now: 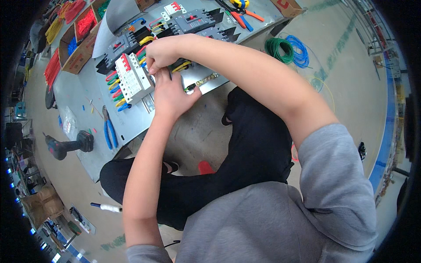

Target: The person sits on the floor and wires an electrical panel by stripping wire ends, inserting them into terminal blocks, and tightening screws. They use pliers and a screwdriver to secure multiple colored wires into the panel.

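Note:
My right hand (pixel 163 51) reaches across from the right, fingers curled and pressed together beside a row of white miniature circuit breakers (pixel 131 79) with red levers. Whatever it pinches is hidden. Just below it lies my left hand (pixel 172 95), its fingers stretched toward the same spot and its thumb apart. The left fingertips are partly covered by the right hand. Short red, green, yellow and blue wires (pixel 115 90) stick out along the breakers' left side. By my left thumb, a brass terminal bar (pixel 207 79) sits on the metal plate. Dark moulded-case breakers (pixel 123 46) stand behind.
Blue-handled pliers (pixel 109 129) and a cordless drill (pixel 70 144) lie at the table's left. Cardboard boxes (pixel 79 48) hold coloured parts. Red-and-blue-handled tools (pixel 241 19) lie at the far edge. Green (pixel 279 50) and blue wire coils (pixel 299 51) rest on the floor.

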Motion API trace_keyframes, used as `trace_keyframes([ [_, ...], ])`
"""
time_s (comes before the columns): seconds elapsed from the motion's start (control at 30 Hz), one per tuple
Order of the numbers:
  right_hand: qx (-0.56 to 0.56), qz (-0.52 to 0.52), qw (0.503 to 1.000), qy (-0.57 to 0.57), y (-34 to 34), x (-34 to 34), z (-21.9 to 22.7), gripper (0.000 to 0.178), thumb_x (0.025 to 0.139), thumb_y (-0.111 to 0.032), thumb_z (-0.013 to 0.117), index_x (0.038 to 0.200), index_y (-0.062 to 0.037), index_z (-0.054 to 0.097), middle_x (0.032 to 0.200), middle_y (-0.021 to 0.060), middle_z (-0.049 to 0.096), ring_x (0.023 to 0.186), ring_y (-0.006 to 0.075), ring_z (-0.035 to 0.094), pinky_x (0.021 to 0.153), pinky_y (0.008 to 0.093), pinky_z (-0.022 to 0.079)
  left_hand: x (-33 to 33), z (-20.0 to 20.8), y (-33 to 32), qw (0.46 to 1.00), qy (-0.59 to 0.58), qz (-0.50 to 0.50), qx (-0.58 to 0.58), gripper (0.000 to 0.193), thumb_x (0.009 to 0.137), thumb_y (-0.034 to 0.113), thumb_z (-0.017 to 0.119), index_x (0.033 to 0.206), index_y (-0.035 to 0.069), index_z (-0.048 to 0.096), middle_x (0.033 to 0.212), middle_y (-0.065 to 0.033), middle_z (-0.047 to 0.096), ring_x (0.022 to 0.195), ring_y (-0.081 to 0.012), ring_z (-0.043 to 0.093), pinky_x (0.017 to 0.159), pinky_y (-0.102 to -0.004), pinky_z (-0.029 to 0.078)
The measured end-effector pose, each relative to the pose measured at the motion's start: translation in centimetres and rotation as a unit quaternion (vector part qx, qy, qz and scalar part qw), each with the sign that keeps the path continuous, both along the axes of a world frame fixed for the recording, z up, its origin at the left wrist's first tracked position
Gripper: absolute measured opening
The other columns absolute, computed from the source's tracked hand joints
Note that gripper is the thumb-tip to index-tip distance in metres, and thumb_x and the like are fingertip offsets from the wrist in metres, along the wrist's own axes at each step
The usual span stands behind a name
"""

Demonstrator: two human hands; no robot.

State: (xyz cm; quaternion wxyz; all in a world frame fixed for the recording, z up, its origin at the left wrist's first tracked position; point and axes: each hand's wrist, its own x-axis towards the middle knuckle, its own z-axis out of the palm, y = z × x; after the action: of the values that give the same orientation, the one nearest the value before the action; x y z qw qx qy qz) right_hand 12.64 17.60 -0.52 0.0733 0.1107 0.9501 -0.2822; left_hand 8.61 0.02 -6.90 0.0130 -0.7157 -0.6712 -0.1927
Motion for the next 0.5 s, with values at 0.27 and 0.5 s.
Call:
trace_keyframes([
  [0.27,0.061,-0.015,0.997,-0.045,-0.7,-1.2,0.0,0.028,0.093,-0.035,0.082,0.107,-0.0109,0.087,0.100,0.0134,0.082,0.094,0.0305,0.078,0.086,0.0454,0.060,-0.1,0.4,0.3,0.997,-0.035,-0.001,-0.064,0.056,0.086,0.049,0.074,0.096,-0.006,0.072,0.131,-0.0385,0.057,0.130,-0.0533,0.052,0.110,-0.0544,0.047],
  [0.5,0.172,0.002,0.980,-0.098,-2.1,-2.5,1.1,0.039,0.085,-0.029,0.085,0.112,-0.0003,0.083,0.110,0.0200,0.081,0.101,0.0364,0.078,0.086,0.0481,0.061,-0.6,1.0,1.1,0.993,0.088,-0.052,-0.056,0.058,0.093,0.052,0.067,0.096,-0.006,0.074,0.114,-0.0379,0.062,0.105,-0.0511,0.067,0.095,-0.0544,0.057],
])
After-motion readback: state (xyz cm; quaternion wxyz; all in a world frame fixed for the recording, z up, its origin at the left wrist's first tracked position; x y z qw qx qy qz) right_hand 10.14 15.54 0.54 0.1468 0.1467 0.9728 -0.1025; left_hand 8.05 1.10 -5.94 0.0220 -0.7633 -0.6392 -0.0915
